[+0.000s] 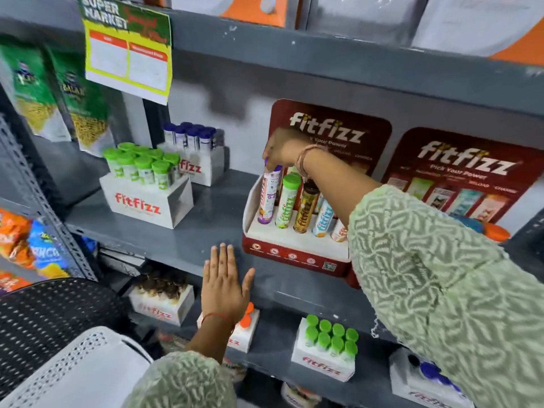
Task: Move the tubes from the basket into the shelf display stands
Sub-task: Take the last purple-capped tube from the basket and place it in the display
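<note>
My right hand (284, 150) grips the purple cap of a white and purple tube (268, 195), which stands tilted in the leftmost slot of a red display stand (294, 254) on the grey middle shelf. Beside it in the same stand are a green-capped tube (287, 201), a brown and gold tube (306, 209) and a light blue tube (323, 216). My left hand (225, 284) is flat, fingers apart, against the shelf's front edge and holds nothing. A black mesh basket (50, 316) sits at the lower left, with a white perforated one (76, 375) in front of it.
A white stand of green-capped tubes (144, 184) and one of blue-capped tubes (194, 154) stand at the left of the shelf (212, 213). A second red stand (459, 178) is at the right. The lower shelf holds more white boxes of tubes (326, 348). Snack bags hang at far left.
</note>
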The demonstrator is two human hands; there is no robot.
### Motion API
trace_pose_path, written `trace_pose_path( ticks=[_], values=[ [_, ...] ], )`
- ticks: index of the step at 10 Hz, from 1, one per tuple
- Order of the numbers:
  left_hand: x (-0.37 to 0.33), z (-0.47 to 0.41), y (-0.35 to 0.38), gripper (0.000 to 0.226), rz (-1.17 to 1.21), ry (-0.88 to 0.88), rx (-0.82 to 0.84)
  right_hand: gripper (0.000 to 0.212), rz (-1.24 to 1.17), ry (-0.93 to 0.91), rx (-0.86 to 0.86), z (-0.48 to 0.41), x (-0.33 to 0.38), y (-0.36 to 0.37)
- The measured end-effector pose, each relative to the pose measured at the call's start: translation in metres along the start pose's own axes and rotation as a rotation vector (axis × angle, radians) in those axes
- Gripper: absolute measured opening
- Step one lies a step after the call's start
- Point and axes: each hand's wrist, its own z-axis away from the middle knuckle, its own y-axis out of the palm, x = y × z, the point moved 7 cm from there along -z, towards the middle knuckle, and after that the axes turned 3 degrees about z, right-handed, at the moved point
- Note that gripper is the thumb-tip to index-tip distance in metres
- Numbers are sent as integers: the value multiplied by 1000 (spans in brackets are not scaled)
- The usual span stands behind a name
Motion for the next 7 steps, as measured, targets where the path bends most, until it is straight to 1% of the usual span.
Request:
trace_pose_path(
  ticks=[1,3,4,5,6,7],
  values=[
    [-1,2,-1,104,-1,-7,23,33,-3,-31,60,1,1,5],
    [-3,3,-3,104,-28,-7,56,36,14,-91,28,1,0,19],
    [-3,2,-3,105,-39,-15,73,35,-18,-92,-11,-1,-3,16],
    [-2,1,-4,106,-59,-19,90,33,11,-92,0,5,-2,18],
    [-4,0,-4,109,-56,0,99,38,37,-82,36,5,-3,18],
    [-2,2,-4,107,-48,21,115,56,-19,-54,-17,33,-1,11]
  ],
)
